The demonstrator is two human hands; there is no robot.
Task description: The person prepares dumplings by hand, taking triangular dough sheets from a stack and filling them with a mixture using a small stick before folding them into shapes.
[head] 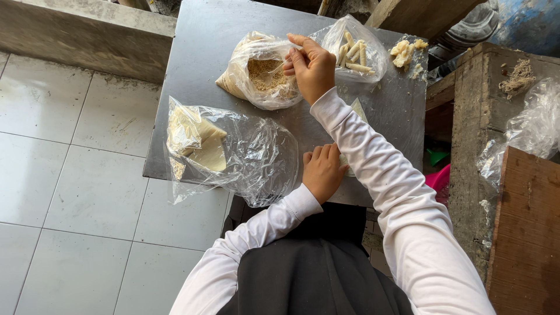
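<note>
Reaching over the grey table (198,46), the right hand (311,69) hovered at the mouth of the crumb bag (256,73), its fingers pressed together as if pinching something thin; what they held was too small to tell. That bag sat near the far middle of the table, open and sagging, with tan crumbs heaped inside. Just to its right lay a clear bag of rolls (354,51), pale sticks stacked within, touching the hand's back. The left hand (322,171) rested near the table's front edge, fingers curled together and pressing down on a pale sheet (357,108) mostly hidden under the right sleeve. A wrapper bag (233,151) with folded cream sheets lay at the front left corner, hanging over the edge. Dough scraps (405,52) sat at the far right corner.
</note>
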